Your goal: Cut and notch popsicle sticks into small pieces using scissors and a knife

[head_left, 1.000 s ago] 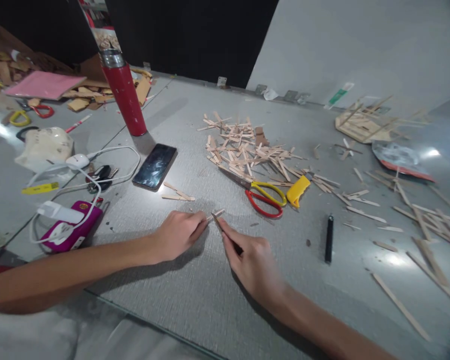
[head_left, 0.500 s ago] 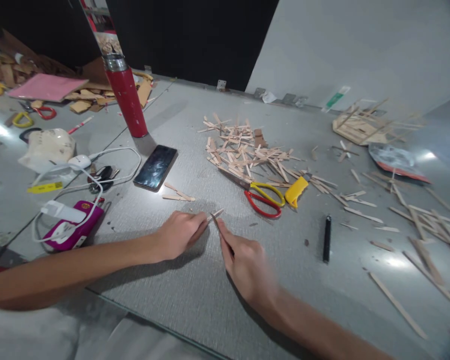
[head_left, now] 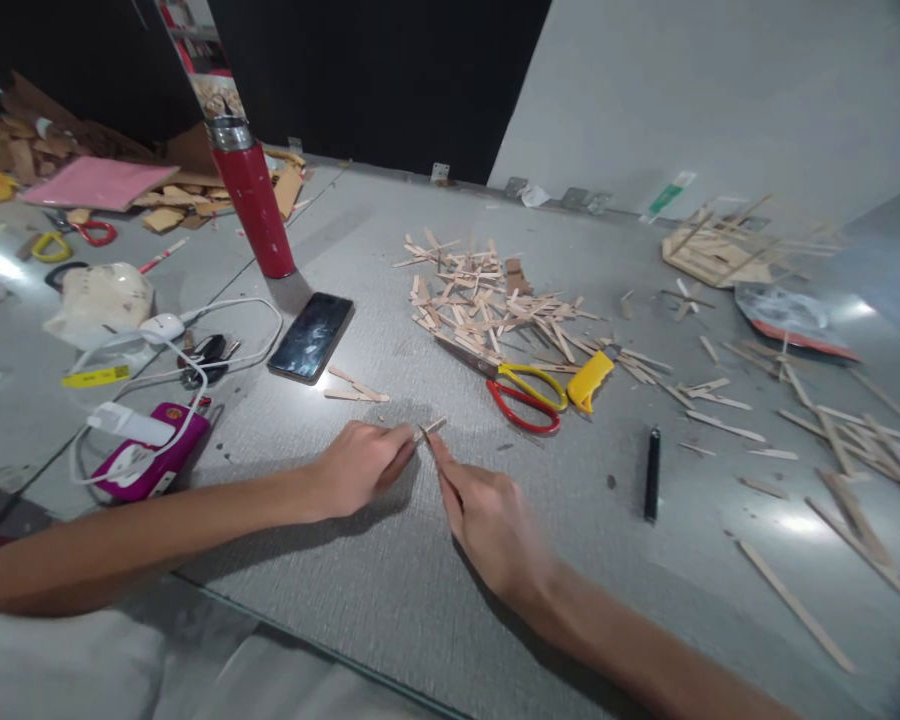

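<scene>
My left hand (head_left: pixel 358 468) is closed in a pinch around a small wooden stick (head_left: pixel 436 425), whose pale tip sticks out past the fingertips. From the other side, my right hand (head_left: pixel 489 520) grips a thin, dark-edged strip (head_left: pixel 426 438), its end touching or very near the stick; whether it is a blade cannot be made out. Both hands rest low over the grey table (head_left: pixel 307 600). Just beyond them are a few cut stick pieces (head_left: pixel 354 388) and scissors (head_left: pixel 529 397) with one yellow and one red handle.
A heap of sticks (head_left: pixel 487 290) lies behind the scissors, beside a yellow box cutter (head_left: pixel 591 380). Rightward are a black pen-like rod (head_left: pixel 652 475) and a stick-built frame (head_left: pixel 720 250). To the left lie a phone (head_left: pixel 311 338), red flask (head_left: pixel 251 205) and purple power bank (head_left: pixel 154 450) with white cables.
My right hand has edged slightly left, with the strip still against the stick's area. My left hand stays nearly in place. The camera view has shifted a little.
</scene>
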The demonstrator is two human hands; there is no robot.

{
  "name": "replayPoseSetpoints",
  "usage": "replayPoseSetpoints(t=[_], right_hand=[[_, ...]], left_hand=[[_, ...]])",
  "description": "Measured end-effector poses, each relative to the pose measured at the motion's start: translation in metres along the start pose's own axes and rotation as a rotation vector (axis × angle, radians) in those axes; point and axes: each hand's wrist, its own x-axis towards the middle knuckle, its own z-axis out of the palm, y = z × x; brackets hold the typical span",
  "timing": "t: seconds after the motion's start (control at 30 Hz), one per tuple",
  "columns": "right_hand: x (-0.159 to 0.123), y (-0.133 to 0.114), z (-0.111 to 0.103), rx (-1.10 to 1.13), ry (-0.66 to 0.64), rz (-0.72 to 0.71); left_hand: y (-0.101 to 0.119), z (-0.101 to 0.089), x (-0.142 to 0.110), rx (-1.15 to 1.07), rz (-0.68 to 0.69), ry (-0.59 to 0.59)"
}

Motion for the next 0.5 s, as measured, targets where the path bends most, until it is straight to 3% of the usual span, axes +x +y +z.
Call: replayPoseSetpoints(t=[0.5], right_hand=[[-0.0029, -0.0012, -0.0047, 0.059, -0.006, 0.014]], left_hand=[[-0.0007, 0.0065, -0.0002, 0.014, 0.002, 0.039]])
